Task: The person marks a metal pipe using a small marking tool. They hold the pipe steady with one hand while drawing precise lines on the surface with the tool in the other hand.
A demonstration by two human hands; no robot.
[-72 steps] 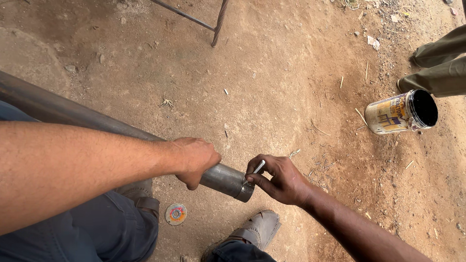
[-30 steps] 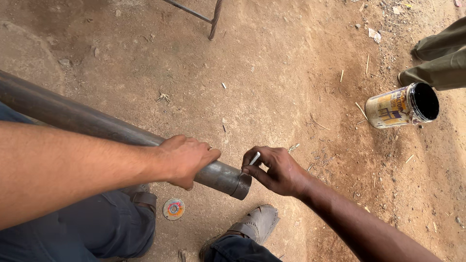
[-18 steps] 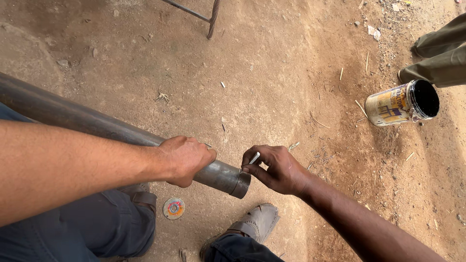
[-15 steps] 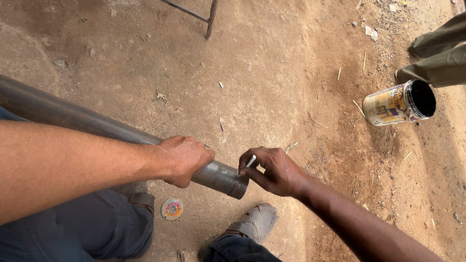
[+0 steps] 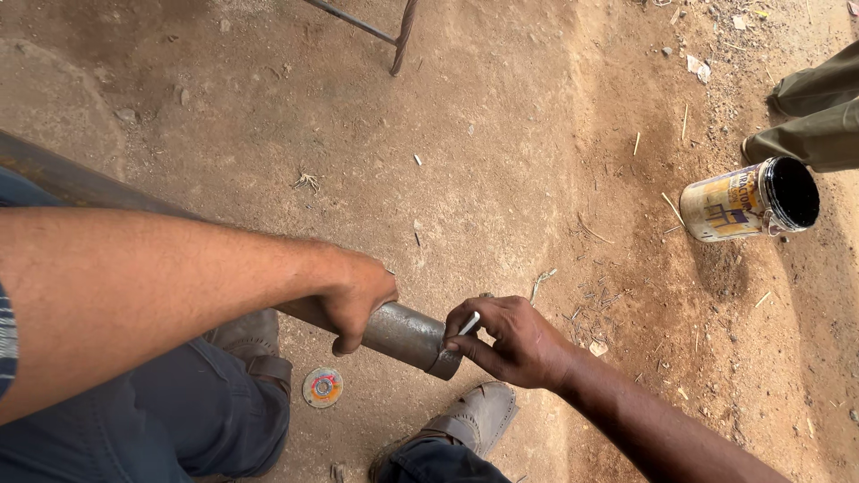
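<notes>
The metal pipe (image 5: pixel 407 334) lies slanted low over the dirt floor (image 5: pixel 501 143), its open end pointing to the right. The left hand (image 5: pixel 353 295) wraps closed fingers around the pipe near this end. The right hand (image 5: pixel 514 344) pinches a small white stick (image 5: pixel 469 324) against the pipe's rim. Below are a grey shoe (image 5: pixel 474 419) and a round disc (image 5: pixel 322 387); a tin can (image 5: pixel 747 201) lies well apart.

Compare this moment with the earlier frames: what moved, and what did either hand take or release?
Nothing was taken or released. The right hand shifted slightly at the pipe's open end, keeping its small white stick there. The left hand stays wrapped around the steel pipe. The tin can and round disc lie unmoved.
</notes>
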